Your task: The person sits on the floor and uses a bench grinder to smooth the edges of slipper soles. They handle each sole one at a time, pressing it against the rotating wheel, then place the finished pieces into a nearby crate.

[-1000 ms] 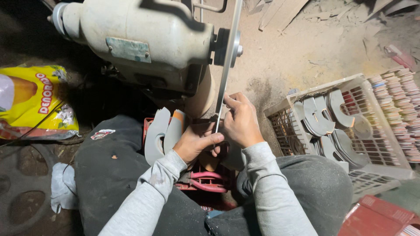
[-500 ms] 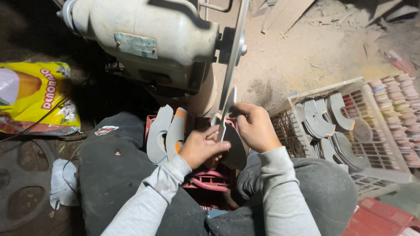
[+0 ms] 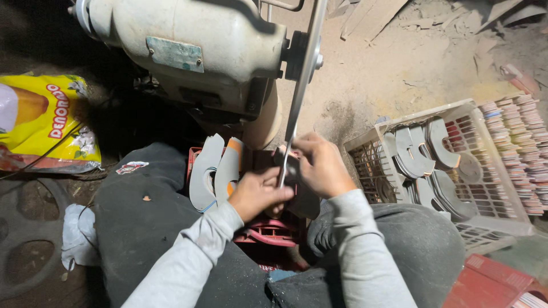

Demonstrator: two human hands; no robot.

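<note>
The person sits low with both knees up, and both hands meet in the middle. The left hand is curled shut around the near edge of a dark flat piece. The right hand is closed over the far side of the same dark piece, with its fingers bent on top. The piece sits between the two hands, right against a thin metal band that runs up and away from it.

The band goes up beside a big pale motor, which fills the far middle.

Just left of the hands, some grey curved pieces stand on edge in a red crate between the knees.

To the right is a white plastic basket with more grey curved pieces lying in it. Further right are stacks of thin flat pieces.

On the far left lies a yellow bag. Near it, by the left knee, is a white rag. The ground is dusty and brown.
</note>
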